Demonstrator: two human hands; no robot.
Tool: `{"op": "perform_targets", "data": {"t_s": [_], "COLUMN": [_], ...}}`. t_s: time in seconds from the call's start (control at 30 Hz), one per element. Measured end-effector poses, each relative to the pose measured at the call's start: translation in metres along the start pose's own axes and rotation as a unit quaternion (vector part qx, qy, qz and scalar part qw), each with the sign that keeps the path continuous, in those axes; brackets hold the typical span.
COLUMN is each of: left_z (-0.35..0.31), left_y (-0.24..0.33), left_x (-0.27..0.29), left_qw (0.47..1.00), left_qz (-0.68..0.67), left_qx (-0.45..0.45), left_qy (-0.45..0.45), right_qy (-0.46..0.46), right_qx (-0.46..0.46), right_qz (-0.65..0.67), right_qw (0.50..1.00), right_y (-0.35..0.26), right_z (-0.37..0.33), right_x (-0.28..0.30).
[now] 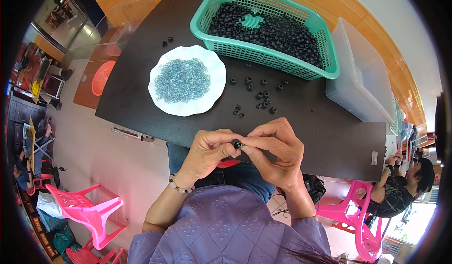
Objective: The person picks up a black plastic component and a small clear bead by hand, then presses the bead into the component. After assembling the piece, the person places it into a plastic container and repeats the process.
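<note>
Over the table's near edge, my left hand (207,152) pinches a small black round cord-stopper-like piece (236,143) between thumb and fingers. My right hand (277,152) meets it there, thumb and fingertips closed on a tiny coil that looks like a spring (241,144), touching the black piece's right end. Beyond my left hand stands a white wavy-edged plate (217,71) heaped with small bluish-grey, shiny coil-like bits (182,80). Loose black pieces (260,95) lie scattered on the table ahead of my hands.
A green plastic basket (263,51) full of black pieces sits at the far side. Right of it stands a translucent plastic bin (360,83). Pink chairs (92,210) stand at the left and right. Another person (400,193) sits at the right, beyond the dark table (339,156).
</note>
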State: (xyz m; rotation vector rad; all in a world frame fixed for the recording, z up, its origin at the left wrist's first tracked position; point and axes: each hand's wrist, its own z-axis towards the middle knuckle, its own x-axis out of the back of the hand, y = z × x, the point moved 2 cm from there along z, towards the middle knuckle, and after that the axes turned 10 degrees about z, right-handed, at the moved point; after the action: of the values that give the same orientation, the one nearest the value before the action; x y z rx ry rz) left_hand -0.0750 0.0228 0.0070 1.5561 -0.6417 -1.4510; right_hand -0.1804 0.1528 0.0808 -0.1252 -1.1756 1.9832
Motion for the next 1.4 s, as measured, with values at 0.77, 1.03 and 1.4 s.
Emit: {"op": "perform_targets", "data": {"t_s": [0.77, 1.03, 1.4], "left_z": [-0.007, -0.02, -0.031], "left_y": [0.0, -0.011, -0.022], "left_x": [0.004, -0.004, -0.012], "left_qw": [0.995, 0.987, 0.952], "left_qz": [0.068, -0.071, -0.22], "left_qx": [0.076, 0.127, 0.208], "left_qy": [0.002, -0.063, -0.054], "right_qy": [-0.06, -0.155, -0.126], "right_qx": [-0.075, -0.007, -0.053], "right_qz": [0.01, -0.004, 0.038], "right_qw": [0.995, 0.988, 0.99], "right_y": [-0.002, -0.005, 0.005], "right_z": [0.002, -0.003, -0.019], "right_x": [0.001, 0.006, 0.003]}}
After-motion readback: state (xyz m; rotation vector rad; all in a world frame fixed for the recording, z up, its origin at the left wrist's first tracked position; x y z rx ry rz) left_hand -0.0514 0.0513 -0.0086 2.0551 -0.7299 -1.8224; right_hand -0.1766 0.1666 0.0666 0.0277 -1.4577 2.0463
